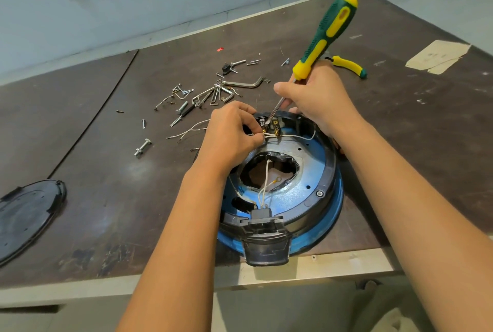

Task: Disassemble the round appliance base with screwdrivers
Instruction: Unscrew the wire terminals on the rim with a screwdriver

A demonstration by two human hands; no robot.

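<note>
The round appliance base point(314, 192), blue metal with a black rim, lies open side up near the table's front edge. White wires run across its inside to a black terminal block at the far rim. My right hand point(317, 99) grips the shaft of a green and yellow screwdriver point(326, 35), just below the handle; the tip rests on the terminal block. My left hand point(232, 134) pinches a white wire point(290, 136) beside that terminal.
A pile of loose screws, bolts and hex keys point(210, 91) lies behind the base. A single bolt point(142, 147) lies to the left. A black round cover point(25, 217) sits at the left edge. A yellow-handled tool point(349, 66) and a paper scrap point(437, 55) lie at the back right.
</note>
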